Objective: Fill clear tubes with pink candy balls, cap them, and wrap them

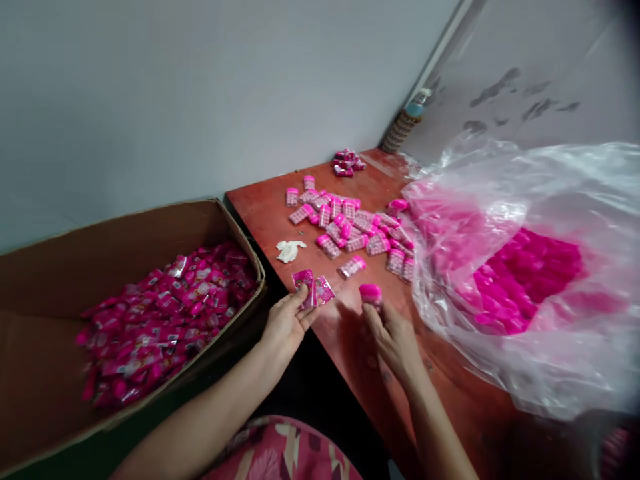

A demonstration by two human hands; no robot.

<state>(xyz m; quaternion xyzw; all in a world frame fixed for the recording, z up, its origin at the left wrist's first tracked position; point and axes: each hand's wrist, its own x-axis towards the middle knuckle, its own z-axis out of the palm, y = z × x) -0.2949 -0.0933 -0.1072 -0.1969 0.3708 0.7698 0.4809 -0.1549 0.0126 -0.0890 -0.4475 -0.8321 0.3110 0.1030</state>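
Pale wall (200, 100) spans the back; a second panel (555, 53) at right carries dark smudges. Reddish surface (265, 207) runs from the back corner toward the wearer. Open cardboard box (45, 320) stands along its left side and contains a heap of shiny pink wrapped packs (170, 320). Large clear plastic bag (580, 360), mouth open, rests on the right part of the surface; inside, a mass of bright pink pieces (525, 280), individual shapes blurred. Between box and bag, a loose cluster of pink-capped clear containers (329, 247), most lying on their sides, pale pink contents visible. Bottle (403, 127) with patterned lower part and blue upper part leans in the back corner. Left hand (293, 317), at the surface's near left edge: thumb and fingers pinched on a few printed pink wrappers (313, 290), fanned slightly apart. Right hand (397, 340), over the surface between the left hand and the bag: fingers closed around one capped container (371, 293), pink cap uppermost, body mostly hidden. Small pile of dark pink packets (349, 162) lies near the wall, beyond the cluster. Crumpled white scrap (290, 251) lies near the left edge, just beyond the left hand.
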